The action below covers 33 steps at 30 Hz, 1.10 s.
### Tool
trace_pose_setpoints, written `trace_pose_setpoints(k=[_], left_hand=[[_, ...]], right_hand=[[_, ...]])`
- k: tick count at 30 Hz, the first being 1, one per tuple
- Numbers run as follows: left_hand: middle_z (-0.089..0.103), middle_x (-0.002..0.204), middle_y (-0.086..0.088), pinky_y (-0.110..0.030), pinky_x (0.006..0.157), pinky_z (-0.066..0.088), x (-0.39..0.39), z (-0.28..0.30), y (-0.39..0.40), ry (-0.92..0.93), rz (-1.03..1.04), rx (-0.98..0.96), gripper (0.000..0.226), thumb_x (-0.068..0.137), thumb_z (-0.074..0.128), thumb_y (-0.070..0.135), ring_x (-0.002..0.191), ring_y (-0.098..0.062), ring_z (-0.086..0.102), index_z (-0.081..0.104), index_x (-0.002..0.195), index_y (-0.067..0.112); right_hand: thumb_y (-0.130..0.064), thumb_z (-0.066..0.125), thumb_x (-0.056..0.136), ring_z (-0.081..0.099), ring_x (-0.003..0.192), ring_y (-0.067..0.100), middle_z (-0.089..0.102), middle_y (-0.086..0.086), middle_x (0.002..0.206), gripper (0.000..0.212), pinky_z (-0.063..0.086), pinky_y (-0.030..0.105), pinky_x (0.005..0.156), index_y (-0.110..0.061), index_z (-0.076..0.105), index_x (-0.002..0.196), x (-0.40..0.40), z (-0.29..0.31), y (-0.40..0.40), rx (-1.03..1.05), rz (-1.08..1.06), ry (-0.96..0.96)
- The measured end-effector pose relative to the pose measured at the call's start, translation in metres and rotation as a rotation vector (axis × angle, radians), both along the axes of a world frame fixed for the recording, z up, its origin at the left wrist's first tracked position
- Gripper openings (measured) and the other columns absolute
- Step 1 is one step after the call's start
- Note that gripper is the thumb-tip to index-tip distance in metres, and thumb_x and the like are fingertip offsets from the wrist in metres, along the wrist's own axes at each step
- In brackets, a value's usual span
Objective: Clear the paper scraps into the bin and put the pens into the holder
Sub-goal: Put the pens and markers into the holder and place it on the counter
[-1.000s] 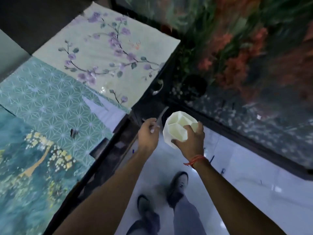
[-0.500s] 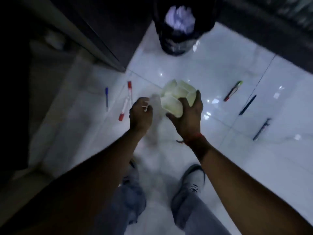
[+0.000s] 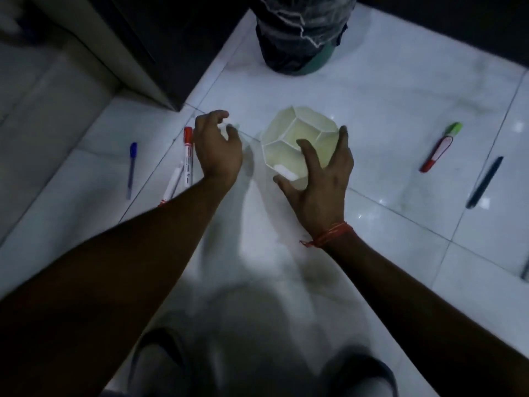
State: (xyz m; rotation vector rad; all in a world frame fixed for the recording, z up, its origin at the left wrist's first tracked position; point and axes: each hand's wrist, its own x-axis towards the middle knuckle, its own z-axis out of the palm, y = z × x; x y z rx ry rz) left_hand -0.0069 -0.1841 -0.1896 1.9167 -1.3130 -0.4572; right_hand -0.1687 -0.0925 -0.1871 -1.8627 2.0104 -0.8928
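White shiny floor tiles [image 3: 386, 116] fill most of the view, and a person looks down at them from above. A pale cream pen holder [image 3: 297, 141] with walls inside that split it into sections sits on the floor in the middle. The right hand [image 3: 320, 181] is spread around the near side of the holder, fingers wide and curved, touching its side. It is hard to tell if it grips tight. A red thread [image 3: 329, 236] is tied round that wrist. The left hand [image 3: 219, 150] hovers just to the left of the holder, fingers loosely curled, with nothing clearly in it.

Beside the left hand lie a red-capped marker [image 3: 187, 156] and a white pen [image 3: 173, 183], close together. A blue pen [image 3: 131, 170] lies farther left. Off to the right lie a red pen with a green cap [image 3: 440, 147] and a dark blue pen [image 3: 483, 183], well apart from the holder. A bin [image 3: 297, 38] with a dark bag stands at the top, past the holder. Two shoes [image 3: 160, 359] show at the bottom, blurry.
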Motion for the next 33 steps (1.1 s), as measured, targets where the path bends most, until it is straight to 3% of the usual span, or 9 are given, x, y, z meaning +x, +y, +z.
trace_pose_setpoints(k=[3,7,10,14,20,25,27,30,33], left_hand=[[0.054,0.13,-0.008,-0.035,0.096,0.043,0.022,0.006,-0.007,-0.201,0.121,0.081,0.031,0.088,0.057,0.017,0.121,-0.027,0.049,0.061,0.118,0.019],[0.046,0.134,-0.017,-0.047,0.096,0.042,0.041,0.017,0.008,-0.458,0.198,0.504,0.05,0.087,0.062,0.031,0.122,-0.035,0.044,0.047,0.131,0.013],[0.047,0.133,-0.021,-0.05,0.1,0.038,0.048,0.015,0.012,-0.505,0.203,0.641,0.053,0.087,0.061,0.033,0.124,-0.038,0.043,0.047,0.131,0.006],[0.055,0.127,-0.023,-0.049,0.104,0.035,0.051,0.002,0.004,-0.542,0.148,0.672,0.042,0.093,0.056,0.027,0.123,-0.037,0.047,0.054,0.126,0.001],[0.064,0.116,-0.027,-0.046,0.091,0.054,0.053,0.01,0.011,-0.519,-0.006,0.672,0.038,0.088,0.066,0.021,0.107,-0.041,0.063,0.059,0.115,-0.005],[0.067,0.108,-0.028,-0.045,0.086,0.054,0.043,0.01,0.016,-0.521,-0.038,0.622,0.035,0.088,0.065,0.024,0.101,-0.042,0.066,0.063,0.106,-0.007],[0.065,0.113,-0.03,-0.045,0.088,0.053,0.032,0.015,0.019,-0.416,0.077,0.506,0.039,0.092,0.06,0.025,0.105,-0.043,0.064,0.061,0.11,-0.01],[0.065,0.119,-0.02,-0.032,0.091,0.05,0.011,0.03,0.037,0.06,0.399,0.183,0.035,0.093,0.054,0.02,0.11,-0.03,0.064,0.058,0.118,-0.004],[0.066,0.103,-0.012,-0.013,0.074,0.044,-0.027,0.046,0.064,0.429,0.436,-0.225,0.028,0.091,0.052,0.017,0.088,-0.016,0.065,0.058,0.112,-0.001]], right_hand=[[-0.049,0.073,0.074,0.024,0.138,0.047,0.009,0.032,0.155,0.07,0.034,0.052,0.108,-0.022,0.051,0.134,0.005,0.012,0.001,0.026,-0.001,-0.009],[-0.049,0.071,0.077,0.023,0.138,0.048,0.003,0.029,0.157,0.071,0.035,0.052,0.108,-0.025,0.046,0.139,0.012,0.029,0.008,0.139,0.032,0.007],[-0.047,0.07,0.08,0.023,0.141,0.044,0.0,0.025,0.158,0.071,0.035,0.045,0.109,-0.026,0.042,0.142,0.011,0.035,0.014,0.15,0.141,-0.021],[-0.047,0.066,0.083,0.031,0.141,0.036,0.006,0.018,0.16,0.072,0.038,0.041,0.109,-0.023,0.037,0.144,-0.006,0.03,0.023,0.083,0.197,-0.112],[-0.04,0.065,0.086,0.05,0.124,0.026,0.037,0.008,0.144,0.061,0.051,0.047,0.095,-0.018,0.041,0.138,-0.067,0.031,0.046,0.07,-0.113,-0.256],[-0.03,0.066,0.087,0.059,0.099,0.015,0.057,0.004,0.123,0.048,0.046,0.027,0.081,-0.017,0.05,0.13,-0.114,0.025,0.057,0.148,-0.251,-0.256],[-0.028,0.066,0.087,0.062,0.094,0.017,0.064,0.005,0.113,0.039,0.049,0.026,0.079,-0.015,0.056,0.122,-0.129,0.022,0.058,0.151,-0.333,-0.26],[-0.025,0.064,0.087,0.064,0.085,0.018,0.069,0.007,0.104,0.029,0.045,0.015,0.07,-0.013,0.061,0.113,-0.151,0.019,0.064,0.194,-0.5,-0.315],[-0.021,0.062,0.088,0.064,0.082,0.018,0.071,0.01,0.101,0.025,0.042,0.018,0.075,-0.01,0.063,0.11,-0.176,0.017,0.074,0.18,-0.652,-0.285]])
